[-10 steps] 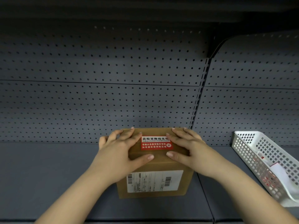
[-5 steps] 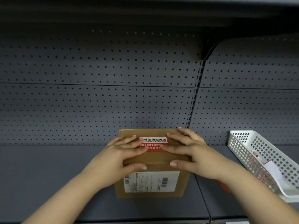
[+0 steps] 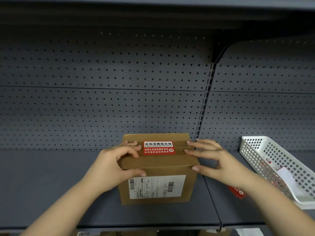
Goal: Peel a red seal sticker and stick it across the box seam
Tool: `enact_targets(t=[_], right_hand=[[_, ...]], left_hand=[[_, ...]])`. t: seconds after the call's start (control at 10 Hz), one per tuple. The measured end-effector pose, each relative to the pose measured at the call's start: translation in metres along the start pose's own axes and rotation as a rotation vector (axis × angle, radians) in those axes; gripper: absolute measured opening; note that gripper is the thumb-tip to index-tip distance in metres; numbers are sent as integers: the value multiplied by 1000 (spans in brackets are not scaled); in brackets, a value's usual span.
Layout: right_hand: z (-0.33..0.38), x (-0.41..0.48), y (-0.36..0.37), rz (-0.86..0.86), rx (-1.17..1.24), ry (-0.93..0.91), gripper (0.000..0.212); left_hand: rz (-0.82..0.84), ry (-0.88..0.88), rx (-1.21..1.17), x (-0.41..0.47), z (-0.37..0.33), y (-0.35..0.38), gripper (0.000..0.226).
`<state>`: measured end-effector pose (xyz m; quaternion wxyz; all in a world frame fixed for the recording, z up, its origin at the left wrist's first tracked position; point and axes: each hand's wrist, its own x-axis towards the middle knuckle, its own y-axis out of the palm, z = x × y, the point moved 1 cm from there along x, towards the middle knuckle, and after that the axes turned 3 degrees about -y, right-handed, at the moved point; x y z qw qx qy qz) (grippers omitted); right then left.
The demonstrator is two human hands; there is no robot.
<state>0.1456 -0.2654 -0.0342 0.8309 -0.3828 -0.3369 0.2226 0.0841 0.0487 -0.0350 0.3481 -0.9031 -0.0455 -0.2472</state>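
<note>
A brown cardboard box stands on the grey shelf, a white shipping label on its front face. A red seal sticker with white and black print lies flat across the seam on the box top. My left hand grips the box's left top edge, fingers curled on the lid and thumb on the front. My right hand rests at the right top edge, fingertips touching the lid beside the sticker and the thumb at the front corner.
A white perforated plastic basket sits tilted at the right, holding white paper and red stickers. A red sticker sheet peeks out under my right wrist. The grey pegboard back wall stands directly behind the box. The shelf front edge runs below.
Both hands have slid outward from the sticker to the box's left and right edges, leaving the whole sticker uncovered. The view has shifted slightly to the right.
</note>
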Motion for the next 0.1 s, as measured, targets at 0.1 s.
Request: enact_targets(t=[0.1], right_hand=[[16, -2, -20, -245, 121, -84, 37]], left_hand=[[2, -50, -124, 1, -6, -9, 53]])
